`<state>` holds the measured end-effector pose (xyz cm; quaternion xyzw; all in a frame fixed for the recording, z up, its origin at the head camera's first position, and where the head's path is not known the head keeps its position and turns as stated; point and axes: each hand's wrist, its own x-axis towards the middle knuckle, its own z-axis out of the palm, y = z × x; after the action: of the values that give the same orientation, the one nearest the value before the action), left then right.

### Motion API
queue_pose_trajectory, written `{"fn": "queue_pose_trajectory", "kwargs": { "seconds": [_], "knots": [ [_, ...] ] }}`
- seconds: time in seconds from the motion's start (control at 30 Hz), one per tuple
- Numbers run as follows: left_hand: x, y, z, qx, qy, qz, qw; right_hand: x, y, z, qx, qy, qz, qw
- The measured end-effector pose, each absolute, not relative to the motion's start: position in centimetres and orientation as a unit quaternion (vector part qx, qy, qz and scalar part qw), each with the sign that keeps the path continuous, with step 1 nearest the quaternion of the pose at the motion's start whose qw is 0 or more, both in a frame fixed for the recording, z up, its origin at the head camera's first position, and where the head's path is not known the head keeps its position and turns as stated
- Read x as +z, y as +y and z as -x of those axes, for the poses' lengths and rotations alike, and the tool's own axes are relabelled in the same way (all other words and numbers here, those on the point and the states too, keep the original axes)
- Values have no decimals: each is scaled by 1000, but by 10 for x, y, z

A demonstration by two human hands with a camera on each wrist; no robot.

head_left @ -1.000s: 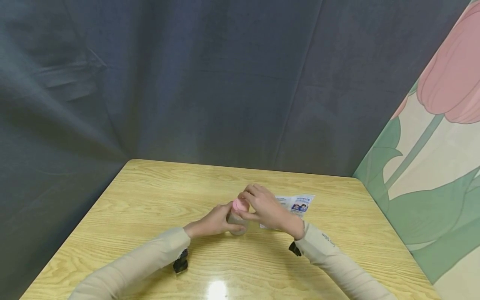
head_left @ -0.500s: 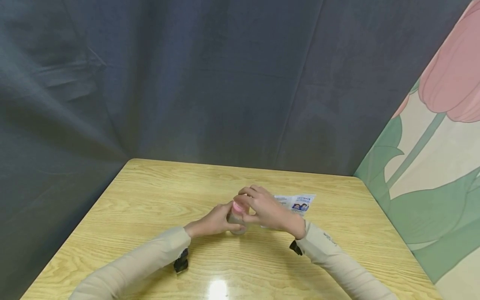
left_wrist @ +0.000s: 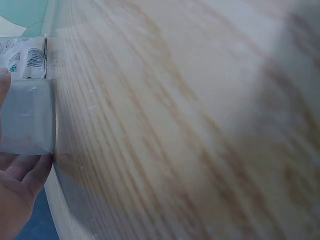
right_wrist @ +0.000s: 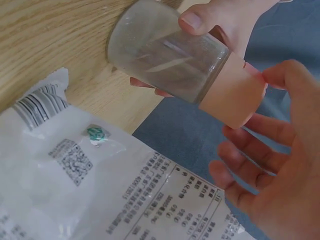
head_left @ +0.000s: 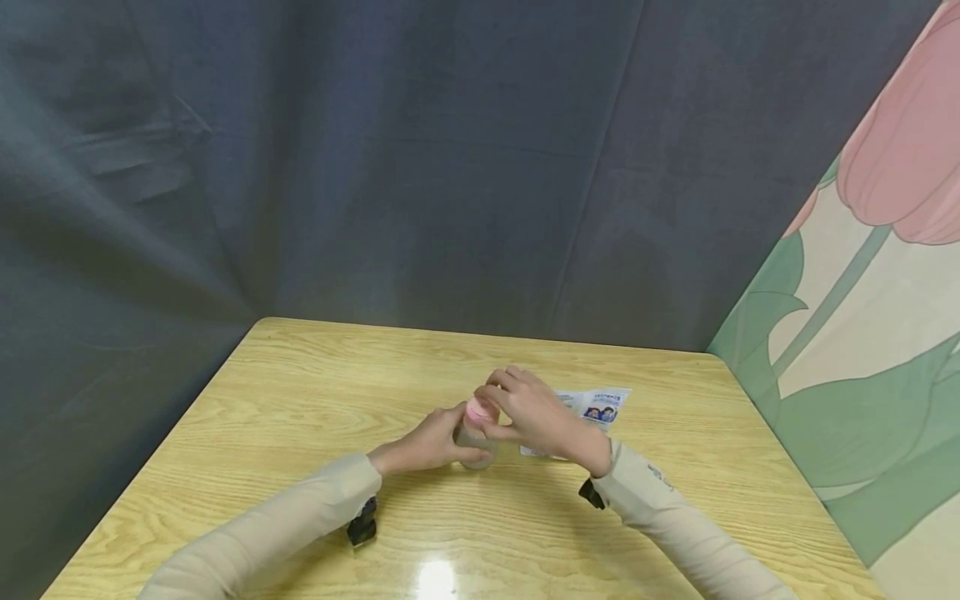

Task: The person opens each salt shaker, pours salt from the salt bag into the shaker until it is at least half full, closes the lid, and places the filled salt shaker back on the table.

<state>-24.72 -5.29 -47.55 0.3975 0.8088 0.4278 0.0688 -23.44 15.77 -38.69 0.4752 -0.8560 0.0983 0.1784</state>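
A clear jar [head_left: 474, 457] with a pink lid [head_left: 481, 410] stands on the wooden table between both hands. My left hand [head_left: 429, 442] grips the jar's body, its thumb on the near side. In the right wrist view the see-through jar [right_wrist: 160, 55] has a smooth round wall, and that hand's thumb lies near the lid. My right hand [head_left: 531, 414] holds the pink lid [right_wrist: 235, 92] from above by its rim, thumb and forefinger on opposite sides. The left wrist view catches the lower part of the jar [left_wrist: 25, 117], with fingers [left_wrist: 37, 176] beside it.
A white printed plastic bag [head_left: 603, 408] lies just right of the jar, partly behind the right hand; a barcode and small print show on it in the right wrist view. Dark curtains [head_left: 450, 167] hang behind the table [head_left: 337, 375], and a flower-painted wall [head_left: 847, 375] is at right.
Half a second ago the right hand's fingers covered more of the pink lid; now they have turned back and its top shows again. The left hand and jar have stayed in place.
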Motion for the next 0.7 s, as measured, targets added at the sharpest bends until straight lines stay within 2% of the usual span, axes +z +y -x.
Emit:
{"fn": "queue_pose_trajectory", "kwargs": {
  "seconds": [0.2, 0.47, 0.7],
  "knots": [
    [-476, -53, 248, 429, 812, -388, 79, -386, 158, 235, 103, -846, -497, 165],
    [-474, -52, 248, 434, 812, -380, 84, -388, 159, 235, 86, -861, -469, 179],
    [-475, -52, 247, 438, 810, -381, 88, -387, 158, 233, 94, -866, -467, 151]
  ]
}}
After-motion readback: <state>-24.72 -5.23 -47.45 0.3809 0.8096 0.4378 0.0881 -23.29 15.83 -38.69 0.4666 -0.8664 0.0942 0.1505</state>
